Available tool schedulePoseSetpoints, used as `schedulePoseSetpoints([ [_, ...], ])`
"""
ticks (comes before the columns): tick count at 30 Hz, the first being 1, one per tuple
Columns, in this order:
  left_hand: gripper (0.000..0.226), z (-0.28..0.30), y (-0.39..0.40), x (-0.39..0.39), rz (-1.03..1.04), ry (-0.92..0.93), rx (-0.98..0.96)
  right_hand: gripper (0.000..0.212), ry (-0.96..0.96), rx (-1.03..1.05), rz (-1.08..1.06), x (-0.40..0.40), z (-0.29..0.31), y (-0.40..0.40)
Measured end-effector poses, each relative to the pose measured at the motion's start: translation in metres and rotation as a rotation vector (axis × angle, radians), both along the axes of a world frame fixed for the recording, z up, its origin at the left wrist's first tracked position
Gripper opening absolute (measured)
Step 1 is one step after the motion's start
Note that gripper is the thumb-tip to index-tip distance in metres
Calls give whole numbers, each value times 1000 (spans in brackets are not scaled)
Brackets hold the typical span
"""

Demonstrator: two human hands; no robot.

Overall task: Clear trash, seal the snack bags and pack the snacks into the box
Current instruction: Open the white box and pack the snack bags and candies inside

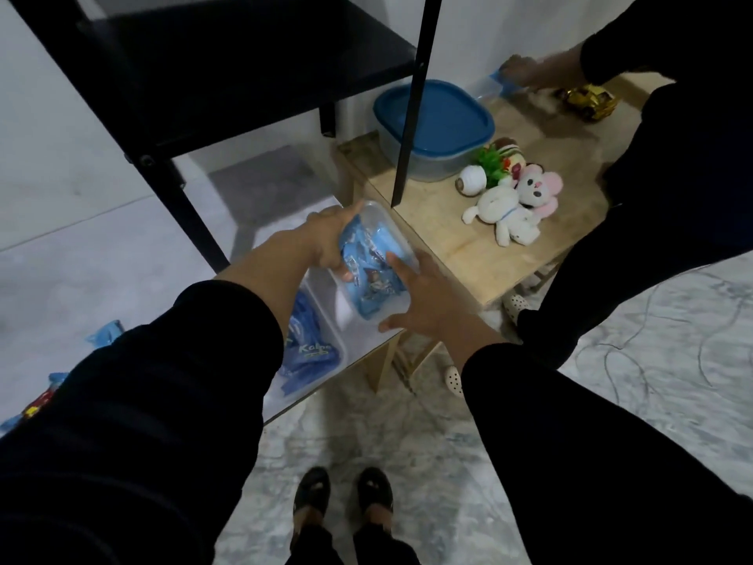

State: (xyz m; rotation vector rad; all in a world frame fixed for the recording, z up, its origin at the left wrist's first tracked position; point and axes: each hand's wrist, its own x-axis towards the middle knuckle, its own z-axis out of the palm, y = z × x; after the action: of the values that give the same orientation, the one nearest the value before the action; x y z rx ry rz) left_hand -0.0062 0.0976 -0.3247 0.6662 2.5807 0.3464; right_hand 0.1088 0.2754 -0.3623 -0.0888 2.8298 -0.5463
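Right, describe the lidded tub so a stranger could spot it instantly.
Start at the pale wooden table by the wall. At its far end, behind the black metal shelf post, sits a clear plastic tub with a dark blue lid. It is the only closed container; the small clear tubs nearby are lidless.

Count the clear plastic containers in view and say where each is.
3. One clear container of blue snack packs is held in both hands; a second sits below the left forearm; a blue-lidded one stands on the wooden table. Others may be hidden.
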Motion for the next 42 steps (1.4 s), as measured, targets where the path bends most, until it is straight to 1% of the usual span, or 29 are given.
schedulePoseSetpoints([
  [2, 127, 17, -4, 6, 3, 19, 6, 116, 37, 21, 32, 1, 16, -1],
  [5, 126, 39, -17, 18, 39, 35, -2, 115, 116, 0, 68, 7, 38, -11],
  [10, 123, 60, -50, 40, 90, 44, -43, 115, 49, -33, 100, 18, 54, -41],
  [14, 115, 58, -80, 63, 128, 17, -75, 116, 23, -87, 112, 32, 46, -71],
  [17, 112, 43, -99, 74, 133, 9, -148, 115, -7, -123, 119, 47, 32, -91],
  [20, 113, 25, -116, 83, 154, -35, -137, 115, 53, -127, 134, 61, 17, -106],
  [22, 108, 14, -122, 89, 172, -51, -95, 115, 75, -151, 141, 67, 9, -111],
  [26, 96, 3, -127, 103, 209, 12, 47, 109, 1, -230, 98, 67, 9, -110],
  [27, 95, 2, -129, 107, 224, 33, 86, 104, -37, -254, 75, 65, 12, -109],
  [29, 90, -2, -132, 116, 295, 76, 162, 86, -95, -295, 28, 56, 19, -105],
  [31, 84, -8, -131, 127, 484, 76, 251, 72, -106, -342, 12, 44, 23, -99],
  [33, 80, -16, -129, 140, 675, 33, 341, 67, -110, -405, 22, 32, 26, -95],
  [35, 87, -24, -128, 153, 766, -49, 384, 66, -185, -453, 67, 23, 32, -93],
  [37, 104, -27, -130, 163, 789, -194, 453, 69, -280, -475, 146, 12, 38, -93],
  [39, 112, -26, -128, 171, 808, -346, 552, 75, -355, -436, 221, 1, 39, -94],
  [42, 115, -25, -118, 174, 806, -414, 614, 82, -434, -383, 287, -9, 32, -97],
])
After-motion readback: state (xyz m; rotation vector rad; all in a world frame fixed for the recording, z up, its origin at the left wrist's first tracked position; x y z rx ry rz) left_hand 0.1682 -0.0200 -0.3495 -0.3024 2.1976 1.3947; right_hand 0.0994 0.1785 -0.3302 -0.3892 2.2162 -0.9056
